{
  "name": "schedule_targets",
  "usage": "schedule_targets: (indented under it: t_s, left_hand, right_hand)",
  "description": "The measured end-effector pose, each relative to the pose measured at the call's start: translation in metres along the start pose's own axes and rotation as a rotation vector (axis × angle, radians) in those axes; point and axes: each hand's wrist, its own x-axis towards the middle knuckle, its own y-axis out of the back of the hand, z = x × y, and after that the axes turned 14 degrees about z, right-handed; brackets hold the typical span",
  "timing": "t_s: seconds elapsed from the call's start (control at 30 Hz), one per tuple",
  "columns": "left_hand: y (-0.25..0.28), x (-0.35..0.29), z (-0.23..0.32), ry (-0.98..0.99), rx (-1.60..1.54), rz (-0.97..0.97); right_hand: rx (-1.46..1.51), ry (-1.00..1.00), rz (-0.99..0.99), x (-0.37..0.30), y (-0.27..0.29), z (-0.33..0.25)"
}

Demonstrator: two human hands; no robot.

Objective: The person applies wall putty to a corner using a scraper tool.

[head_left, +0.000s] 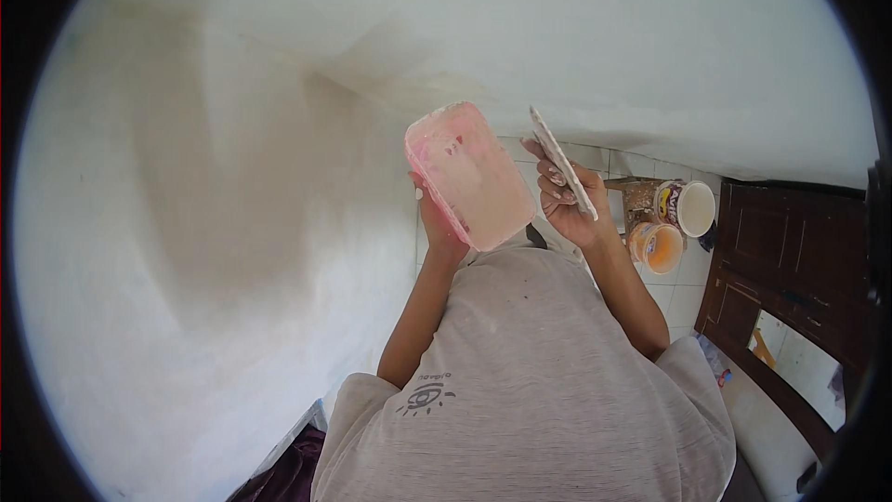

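Observation:
My left hand is closed round the lower left side of a pink rectangular plastic tub. The tub is tilted, and a pale coating that looks like putty smears its face and rim; how much it holds I cannot tell. Just to the right, my right hand grips a flat putty scraper, its blade seen nearly edge-on and crusted with pale material. White smears mark the fingers of this hand. Tub and scraper are a short gap apart, both held up in front of my body.
A pale wall with darker beige patches rises on the left; another wall runs across the far side. At right, a white bucket and an orange bucket stand by a wooden stool, near dark wooden furniture. Purple cloth lies lower left.

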Motion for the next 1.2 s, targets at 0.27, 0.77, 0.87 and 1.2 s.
schedule_targets:
  t_s: [0.27,0.77,0.87,1.2]
  left_hand:
    - [0.112,-0.023,0.086,-0.125,-0.050,0.085]
    - [0.322,-0.026,0.091,0.020,-0.144,0.430]
    - [0.362,-0.012,0.071,0.057,-0.198,0.498]
    - [0.431,0.021,0.025,0.109,-0.309,0.674]
  right_hand:
    - [0.025,0.249,0.384,-0.002,0.006,0.090]
    - [-0.147,0.224,0.617,0.145,0.181,0.223]
    - [-0.063,0.269,0.750,0.237,0.256,0.233]
    - [-0.014,0.447,0.706,0.519,0.403,0.192]
